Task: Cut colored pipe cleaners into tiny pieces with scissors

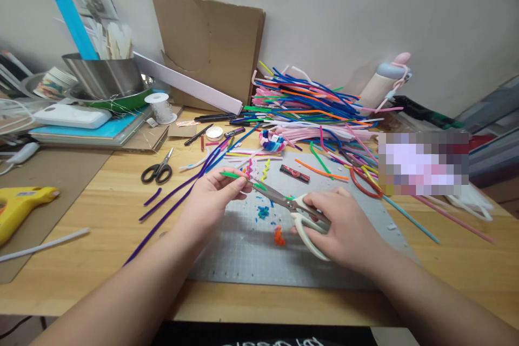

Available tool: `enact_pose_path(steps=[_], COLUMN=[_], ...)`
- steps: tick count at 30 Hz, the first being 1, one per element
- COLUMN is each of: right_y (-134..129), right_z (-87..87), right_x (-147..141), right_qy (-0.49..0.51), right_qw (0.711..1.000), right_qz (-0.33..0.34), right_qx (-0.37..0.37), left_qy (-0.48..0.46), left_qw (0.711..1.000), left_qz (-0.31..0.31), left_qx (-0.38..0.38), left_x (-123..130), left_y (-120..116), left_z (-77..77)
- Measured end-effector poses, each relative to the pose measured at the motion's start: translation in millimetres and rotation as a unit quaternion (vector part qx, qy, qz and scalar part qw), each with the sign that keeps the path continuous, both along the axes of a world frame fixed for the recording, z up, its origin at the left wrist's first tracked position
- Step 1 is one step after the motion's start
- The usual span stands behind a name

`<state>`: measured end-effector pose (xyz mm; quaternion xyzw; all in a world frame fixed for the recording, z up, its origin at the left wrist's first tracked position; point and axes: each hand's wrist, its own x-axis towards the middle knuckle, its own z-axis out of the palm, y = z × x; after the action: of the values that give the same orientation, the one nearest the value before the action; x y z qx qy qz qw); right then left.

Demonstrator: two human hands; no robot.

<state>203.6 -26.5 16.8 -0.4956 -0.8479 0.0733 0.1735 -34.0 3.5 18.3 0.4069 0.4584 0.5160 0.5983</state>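
Observation:
Between the thumb and fingers of my left hand (221, 192) is a green pipe cleaner (233, 175), its end sticking out past the fingertips. My right hand (344, 224) is closed round the pale handles of a pair of scissors (279, 198). The blades point left and meet the green piece just beside my left fingertips. Below them, blue-green fluffy clippings (263, 212) and a small orange fluffy heap (279, 235) lie on the grey cutting mat (243, 265). Behind the blades lie a yellow zigzag piece (265, 171) and a pink one (250, 167).
A large pile of coloured pipe cleaners (308, 102) lies against the wall. Black scissors (157, 172), purple pipe cleaners (174, 203) and a yellow glue gun (24, 208) are on the left. A metal pot (105, 75), a thread spool (160, 108) and cardboard (206, 48) stand behind.

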Motion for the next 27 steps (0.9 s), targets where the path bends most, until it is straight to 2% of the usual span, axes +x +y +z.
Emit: enact_pose_path(steps=[5,14,27], right_y=[0.4,0.9,1.2], right_z=[-1.6,-1.6,0.1], right_x=[0.6,1.8,1.4], right_qy=[-0.001,0.0,-0.007], right_qw=[1.0,1.0,0.999], right_qz=[0.002,0.005,0.002], right_qx=[-0.001,-0.005,-0.033], left_qy=[-0.029,-0.025,0.026], left_qw=[0.999,0.999,1.0], left_qz=[-0.015,-0.021,-0.004], left_qx=[-0.011,-0.006,0.005], left_x=[-1.2,-1.4,0.7], left_y=[0.9,1.1,-1.3], left_z=[-3.1,-2.7,2.5])
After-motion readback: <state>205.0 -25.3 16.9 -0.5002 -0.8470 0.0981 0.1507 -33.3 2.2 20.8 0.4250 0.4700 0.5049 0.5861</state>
